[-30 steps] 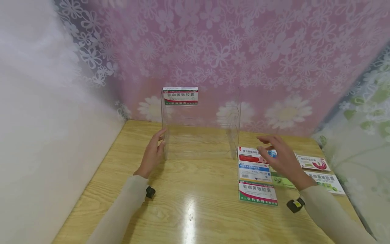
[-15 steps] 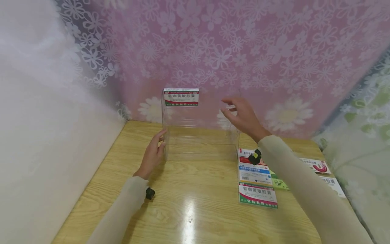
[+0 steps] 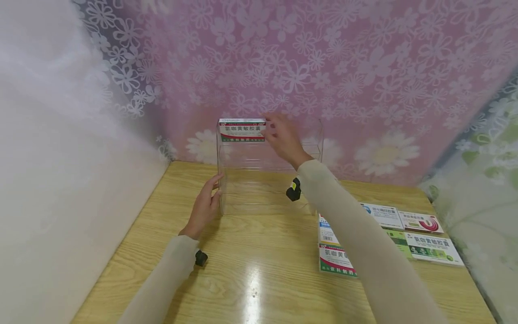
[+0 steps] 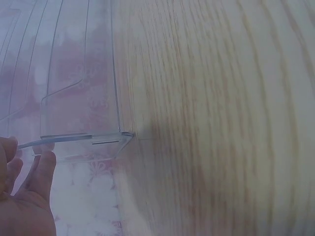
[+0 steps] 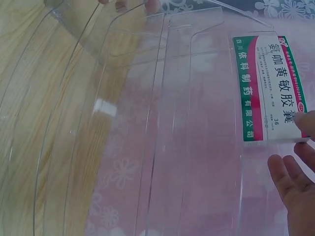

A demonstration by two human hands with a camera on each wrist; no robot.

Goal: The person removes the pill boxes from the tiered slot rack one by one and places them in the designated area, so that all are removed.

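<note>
A clear plastic tiered rack stands upright on the wooden table. At the left end of its top tier sits a white, red and green medicine box, with its printed front showing. My right hand pinches the right end of this box; in the right wrist view a fingertip lies on the printed face of the medicine box. My left hand grips the rack's left side panel. The left wrist view has the panel edge between thumb and fingers.
Flat on the table at the right lie several medicine boxes, among them a red and green one, a green one and a white one. My right forearm covers some. A flowered pink cloth hangs behind the rack.
My right hand has moved from above the boxes on the right, up and left to the box on the top tier, and now pinches its end. The left hand has stayed on the rack.
</note>
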